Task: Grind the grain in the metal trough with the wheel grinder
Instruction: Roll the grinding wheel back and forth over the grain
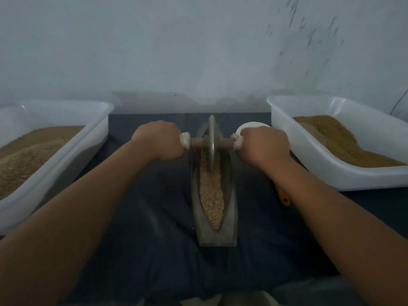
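Gripping the axle (pixel 197 142) ends either side of the trough (pixel 217 238), left hand (pixel 160 141) and right hand (pixel 263 144) hold the wheel (pixel 211 144) upright over its far half, so the rim bears on the grain (pixel 212 195) lying along it.

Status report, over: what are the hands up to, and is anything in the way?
Both gripping handle ends: left hand, right hand. Upright wheel grinder in metal trough, far half, on the grain. Nothing blocking its track.
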Demonstrator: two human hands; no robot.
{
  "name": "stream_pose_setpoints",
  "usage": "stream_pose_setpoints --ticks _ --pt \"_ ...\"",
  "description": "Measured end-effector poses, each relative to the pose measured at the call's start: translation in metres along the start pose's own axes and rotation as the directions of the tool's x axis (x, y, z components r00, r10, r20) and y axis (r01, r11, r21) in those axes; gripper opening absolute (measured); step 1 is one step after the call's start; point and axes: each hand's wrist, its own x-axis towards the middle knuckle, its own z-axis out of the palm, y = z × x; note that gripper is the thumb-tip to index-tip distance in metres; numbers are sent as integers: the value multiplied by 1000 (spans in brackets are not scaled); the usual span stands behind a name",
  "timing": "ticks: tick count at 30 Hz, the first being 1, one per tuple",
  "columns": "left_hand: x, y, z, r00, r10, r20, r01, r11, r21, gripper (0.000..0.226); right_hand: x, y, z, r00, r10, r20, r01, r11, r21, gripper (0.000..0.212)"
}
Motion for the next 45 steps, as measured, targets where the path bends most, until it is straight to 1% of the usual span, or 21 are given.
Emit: stream_pose_setpoints --ticks 3,4,8,10,12,14,16,19,21,23,25,26,28,30,32,34,36,38,41,43,45 --pt "4 2 5 1000 -15 -10 15 1000 -21 27 17 -4 -6 992 11 127 -9 1000 -15 28" --pt "-2 2 5 1000 -5 9 6 999 -36 25 12 -5 -9 992 8 130 -6 1000 -21 28" --pt "-59 -5 1 985 112 128 -100 990 -98 20 -51 3 -28 995 -99 34 99 995 1 35" --pt "-89 -7 -1 974 179 141 -168 982 -89 18 -88 9 -42 981 -193 -15 193 980 45 32" --pt "-99 -7 1 970 214 111 -209 976 -57 18 -105 13 -45 975 -219 -32 221 973 72 30" --pt "-88 -5 0 977 200 78 -199 980 -20 21 -95 11 -37 985 -174 3 173 983 64 29" --pt "-61 -1 0 990 138 36 -137 990 -18 24 -65 5 -22 995 -94 44 92 995 43 30" --pt "-24 5 -1 999 11 -33 -11 1000 7 26 -18 -3 -8 1000 -25 -5 25 1000 -6 37" --pt "-18 8 1 998 -5 -58 6 1000 11 27 -7 -7 -11 1000 -14 24 14 1000 -16 44" --pt "-30 7 0 999 30 -19 -31 999 -15 25 -18 -5 -16 1000 -24 13 24 1000 -10 45" --pt "-56 1 1 992 105 75 -101 993 -58 22 -51 -1 -26 993 -76 -95 75 997 -13 38" --pt "-72 -4 3 985 150 91 -145 987 -63 20 -70 1 -32 987 -112 -114 113 994 -3 37" --pt "-100 -9 9 978 207 35 -204 976 -73 19 -101 6 -39 975 -195 -107 198 980 22 47" --pt "-105 -11 14 976 217 -19 -218 974 -66 21 -103 11 -37 973 -203 -109 206 978 23 51" --pt "-86 -5 12 987 158 -3 -158 986 -55 23 -81 8 -29 979 -157 -133 158 987 -5 42" --pt "-56 1 8 999 44 -12 -44 997 -61 25 -46 1 -19 980 -119 -158 109 991 -71 34" --pt "-34 4 11 997 -53 -55 49 997 -66 25 -15 -4 -12 989 -90 -117 79 993 -92 28" --pt "-28 7 17 995 -73 -72 67 994 -92 23 -4 -7 -13 996 -67 -67 62 995 -75 31" --pt "-53 -1 16 998 4 56 5 985 -170 23 -30 -8 -23 980 -128 -151 114 989 -94 38" --pt "-77 -7 14 985 96 141 -67 978 -200 23 -62 -4 -31 966 -159 -202 144 986 -87 35" --pt "-93 -8 10 980 164 113 -144 976 -165 24 -91 4 -31 964 -178 -200 176 984 -28 31"
